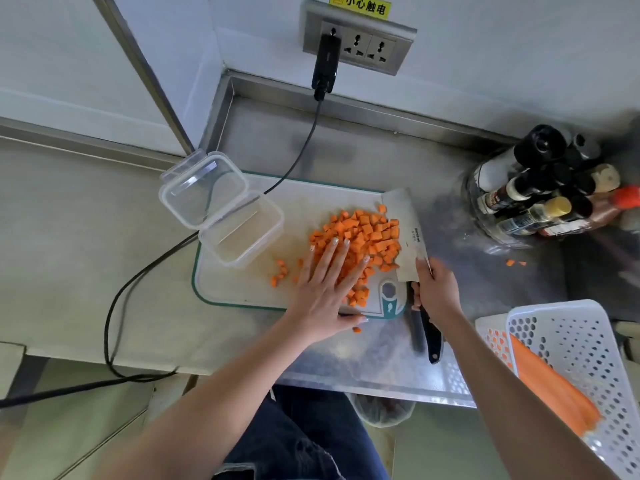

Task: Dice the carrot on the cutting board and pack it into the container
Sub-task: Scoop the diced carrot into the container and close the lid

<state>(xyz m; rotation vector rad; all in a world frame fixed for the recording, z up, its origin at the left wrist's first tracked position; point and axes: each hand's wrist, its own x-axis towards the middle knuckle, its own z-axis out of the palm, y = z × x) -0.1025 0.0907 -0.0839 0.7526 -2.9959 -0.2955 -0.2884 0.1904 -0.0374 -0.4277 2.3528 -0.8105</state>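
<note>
With your left hand (323,289) flat on the diced carrot (363,240) and your right hand (437,289) gripping the cleaver (407,233) just beyond the pile, sweep everything onto the blade, then toward the empty container (240,228) past your left fingertips

Left hand (327,289) lies flat on the diced carrot (363,237) on the cutting board (242,285); right hand (436,289) grips the cleaver (407,230) beside the pile.

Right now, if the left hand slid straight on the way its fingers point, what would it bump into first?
The left hand lies flat with its fingers already on the diced carrot pile. Pushed onward, it would drive those cubes against the cleaver blade that the right hand holds, probably.
</note>
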